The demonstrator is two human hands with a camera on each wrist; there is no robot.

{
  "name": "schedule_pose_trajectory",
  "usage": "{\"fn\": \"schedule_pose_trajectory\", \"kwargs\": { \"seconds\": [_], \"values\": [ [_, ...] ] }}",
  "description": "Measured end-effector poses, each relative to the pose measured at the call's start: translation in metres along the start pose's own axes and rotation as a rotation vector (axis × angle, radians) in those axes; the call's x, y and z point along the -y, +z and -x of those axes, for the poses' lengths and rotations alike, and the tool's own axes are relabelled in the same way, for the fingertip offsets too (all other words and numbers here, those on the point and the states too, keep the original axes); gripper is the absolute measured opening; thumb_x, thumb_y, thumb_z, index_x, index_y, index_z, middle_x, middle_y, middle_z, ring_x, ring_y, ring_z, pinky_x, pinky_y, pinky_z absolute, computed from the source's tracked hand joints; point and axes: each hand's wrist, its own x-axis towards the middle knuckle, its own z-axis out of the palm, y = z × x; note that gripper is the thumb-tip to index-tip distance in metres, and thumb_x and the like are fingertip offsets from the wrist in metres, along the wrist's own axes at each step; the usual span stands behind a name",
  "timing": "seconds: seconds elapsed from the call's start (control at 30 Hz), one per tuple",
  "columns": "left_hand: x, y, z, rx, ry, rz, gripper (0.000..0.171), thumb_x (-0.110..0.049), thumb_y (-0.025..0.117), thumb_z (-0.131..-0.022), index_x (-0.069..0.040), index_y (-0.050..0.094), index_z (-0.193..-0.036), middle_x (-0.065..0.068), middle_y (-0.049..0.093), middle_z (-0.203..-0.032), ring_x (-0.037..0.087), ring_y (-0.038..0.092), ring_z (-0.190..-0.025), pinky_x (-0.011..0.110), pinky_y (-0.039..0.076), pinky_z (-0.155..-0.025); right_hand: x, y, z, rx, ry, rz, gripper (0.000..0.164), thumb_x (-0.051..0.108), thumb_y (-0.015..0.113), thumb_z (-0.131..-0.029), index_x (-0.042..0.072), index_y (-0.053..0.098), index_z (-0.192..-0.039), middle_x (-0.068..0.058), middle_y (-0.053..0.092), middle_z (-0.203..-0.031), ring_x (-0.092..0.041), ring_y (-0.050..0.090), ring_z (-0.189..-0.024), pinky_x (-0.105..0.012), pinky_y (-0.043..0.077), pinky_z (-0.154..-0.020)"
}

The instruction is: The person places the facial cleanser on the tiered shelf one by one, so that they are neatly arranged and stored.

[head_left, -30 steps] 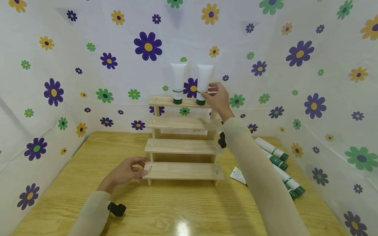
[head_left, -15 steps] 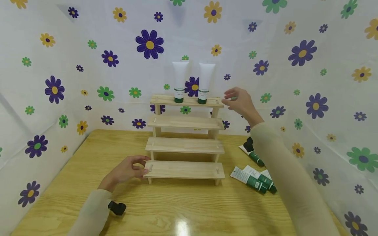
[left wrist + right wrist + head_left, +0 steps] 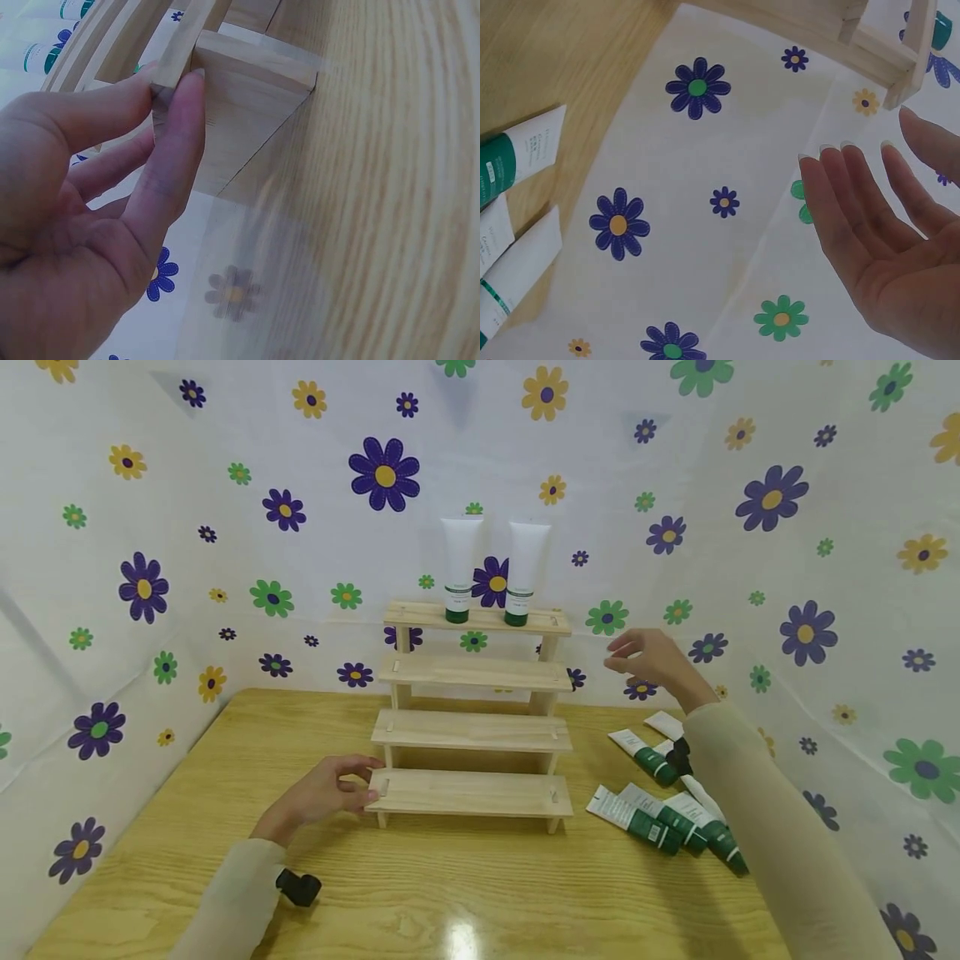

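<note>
A four-step wooden display rack stands in the middle of the table. My left hand pinches the left end of its lowest shelf between thumb and fingers, which the left wrist view shows closely. Two white tubes with green caps, a left one and a right one, stand upright on the top shelf. To the right of the rack my right hand is in the air, fingers loosely bent, holding nothing. In the right wrist view the right hand is apart from the rack's end.
Several white-and-green tubes lie in a loose pile on the table's right side, partly hidden by the right sleeve. A flower-print cloth hangs close behind the rack and along both sides of the wooden table.
My right hand has let go of the right tube on the top shelf and moved right and down. The tube stays upright there. The left hand keeps its hold on the lowest shelf.
</note>
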Motion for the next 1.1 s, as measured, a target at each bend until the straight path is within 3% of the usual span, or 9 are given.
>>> {"fn": "schedule_pose_trajectory", "kwargs": {
  "seconds": [0.17,0.37,0.6,0.77,0.9,1.1],
  "values": [
    [0.0,0.001,-0.001,0.003,-0.005,-0.002,0.061,-0.022,0.074,-0.096,0.004,0.049,-0.146,0.028,0.057,-0.126,0.023,0.073,-0.096,0.037,0.066,-0.081,-0.022,0.005,0.004,0.046,0.006,0.035,0.047,0.025,0.063,-0.104,-0.005,0.054,-0.138,-0.033,0.058,-0.138,-0.045,0.065,-0.116,-0.049,0.061,-0.095],
    [0.0,0.0,-0.001,0.007,-0.003,-0.002,0.061,-0.021,0.074,-0.097,0.004,0.049,-0.146,0.028,0.055,-0.126,0.024,0.073,-0.095,0.037,0.066,-0.081,-0.049,0.014,0.01,0.117,0.018,0.003,0.045,0.021,0.063,-0.103,-0.008,0.052,-0.136,-0.035,0.059,-0.136,-0.048,0.063,-0.12,-0.05,0.061,-0.095],
    [0.002,-0.001,-0.001,0.015,0.001,0.008,0.061,-0.021,0.074,-0.097,0.005,0.048,-0.146,0.03,0.056,-0.127,0.024,0.073,-0.096,0.037,0.066,-0.081,-0.081,0.029,0.009,0.193,0.051,0.061,0.041,0.016,0.067,-0.1,-0.011,0.057,-0.13,-0.035,0.063,-0.13,-0.039,0.069,-0.104,-0.046,0.065,-0.085],
    [0.002,-0.001,-0.001,0.024,0.015,0.036,0.061,-0.018,0.074,-0.097,0.007,0.047,-0.146,0.032,0.054,-0.13,0.023,0.073,-0.098,0.038,0.066,-0.081,-0.097,0.039,0.01,0.249,0.097,0.105,0.043,0.013,0.067,-0.099,-0.013,0.056,-0.131,-0.036,0.061,-0.131,-0.044,0.067,-0.109,-0.049,0.064,-0.086],
    [0.002,-0.002,0.0,0.029,0.023,0.053,0.06,-0.016,0.073,-0.097,0.009,0.047,-0.146,0.033,0.053,-0.131,0.023,0.073,-0.099,0.038,0.066,-0.081,-0.106,0.045,0.014,0.247,0.122,0.157,0.043,0.012,0.068,-0.098,-0.013,0.056,-0.131,-0.038,0.059,-0.133,-0.046,0.065,-0.114,-0.05,0.064,-0.087],
    [0.002,-0.002,0.0,0.027,0.022,0.055,0.06,-0.017,0.073,-0.097,0.008,0.047,-0.145,0.033,0.053,-0.13,0.023,0.073,-0.099,0.038,0.066,-0.081,-0.121,0.051,0.013,0.194,0.111,0.243,0.043,0.008,0.074,-0.09,-0.015,0.061,-0.124,-0.037,0.064,-0.12,-0.043,0.068,-0.101,-0.047,0.064,-0.079]
  ]
}}
